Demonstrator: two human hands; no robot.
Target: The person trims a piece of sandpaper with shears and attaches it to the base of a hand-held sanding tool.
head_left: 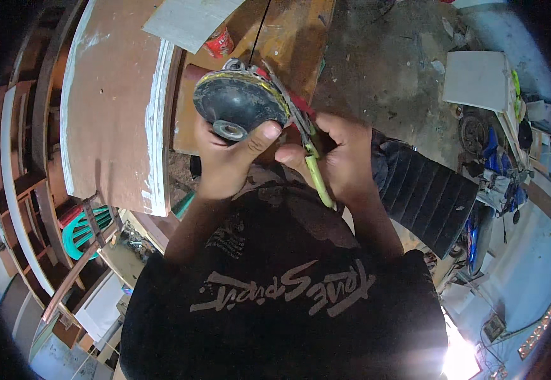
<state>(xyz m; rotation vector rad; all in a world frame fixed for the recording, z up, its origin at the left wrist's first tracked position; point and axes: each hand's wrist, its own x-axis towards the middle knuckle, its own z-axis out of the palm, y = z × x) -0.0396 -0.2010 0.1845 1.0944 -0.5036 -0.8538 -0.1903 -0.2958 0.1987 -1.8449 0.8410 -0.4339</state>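
- A black domed disc (240, 100), dusty and with yellowish marks along its rim, is held up in front of the person, tilted, over the near part of a wooden table (291, 35).
- A grey metal ring (230, 130) sits on the disc's face, toward the person.
- The left hand (224, 158) is partly closed around the lower side of the disc, its thumb laid near the rim and its other fingers mostly hidden behind.
- The right hand (346, 158) is curled around a slim hand tool (320, 182) with a yellow-green handle, thumb pointing left.
- The tool's greyish metal part runs up along the disc's right edge; whether it grips the rim or only lies against it, I cannot tell.
- A red piece (301, 104) shows just beside that metal part; what it belongs to is unclear.
- Beyond the disc, a red container (219, 43) stands near a pale sheet (190, 22).
- To the left lies a broad brown panel (115, 95) with white-streaked edges.
- To the right are a black ribbed seat (429, 193) and, farther off, a white box-like piece (476, 79).
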